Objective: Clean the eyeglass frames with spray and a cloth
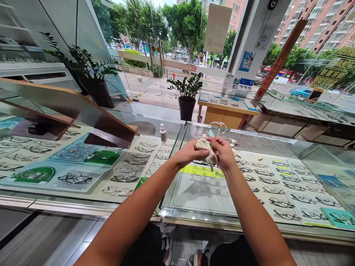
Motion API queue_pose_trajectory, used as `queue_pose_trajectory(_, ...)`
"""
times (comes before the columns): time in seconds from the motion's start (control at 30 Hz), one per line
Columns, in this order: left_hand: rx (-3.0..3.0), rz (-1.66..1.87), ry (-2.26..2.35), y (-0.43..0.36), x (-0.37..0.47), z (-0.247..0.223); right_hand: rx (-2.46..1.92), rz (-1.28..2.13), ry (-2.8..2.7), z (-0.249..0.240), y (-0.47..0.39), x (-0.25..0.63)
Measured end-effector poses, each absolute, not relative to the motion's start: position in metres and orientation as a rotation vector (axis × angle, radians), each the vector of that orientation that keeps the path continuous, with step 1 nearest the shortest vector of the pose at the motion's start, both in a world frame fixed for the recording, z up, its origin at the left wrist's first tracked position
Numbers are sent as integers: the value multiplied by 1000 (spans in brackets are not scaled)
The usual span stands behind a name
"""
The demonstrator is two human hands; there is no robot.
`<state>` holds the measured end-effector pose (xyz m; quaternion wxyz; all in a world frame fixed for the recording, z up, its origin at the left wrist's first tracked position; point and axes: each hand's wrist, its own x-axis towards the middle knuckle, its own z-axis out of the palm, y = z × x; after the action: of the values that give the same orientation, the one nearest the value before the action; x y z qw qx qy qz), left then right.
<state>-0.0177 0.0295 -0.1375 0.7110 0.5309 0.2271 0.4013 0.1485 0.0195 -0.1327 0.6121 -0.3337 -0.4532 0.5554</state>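
Note:
My left hand [189, 152] is closed on a crumpled cream cloth [204, 147], its thumb pressed along the front. Close against it, my right hand [223, 150] pinches at the cloth's right side, where a small part of a glasses frame seems to show; most of that is hidden by cloth and fingers. Both hands are above the glass counter [194, 199]. Just beyond them, clear-framed glasses [219, 126] lie on the glass. A small white-capped bottle [163, 133] stands upright to the left of my hands.
Many glasses lie in rows inside the display case [280, 202]. Brown angled panels [69, 107] rise at the left. A potted plant [186, 105] stands beyond the counter, near a wooden display table [227, 115] and the glass front.

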Motion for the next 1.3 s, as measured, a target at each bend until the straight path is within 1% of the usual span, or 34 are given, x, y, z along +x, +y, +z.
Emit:
queue_pose_trajectory(0.2,1133,1094,574,32,-5,-146,-814,1004,-1199,-135,18,145)
queue_pose_trajectory(0.47,1087,1105,562,33,-5,-146,-851,816,-1298,-135,18,151)
queue_pose_trajectory(0.6,1072,1078,546,32,-11,-140,-845,843,-1267,-136,20,153)
queue_pose_trajectory(0.87,1169,994,526,26,-20,-130,-826,1114,-1020,-131,19,149)
queue_pose_trajectory(1.17,1230,1131,674,27,-9,-136,-814,1042,-1166,-133,16,145)
queue_pose_trajectory(1.3,1235,1084,614,33,-17,-135,-841,1076,-1134,-132,18,147)
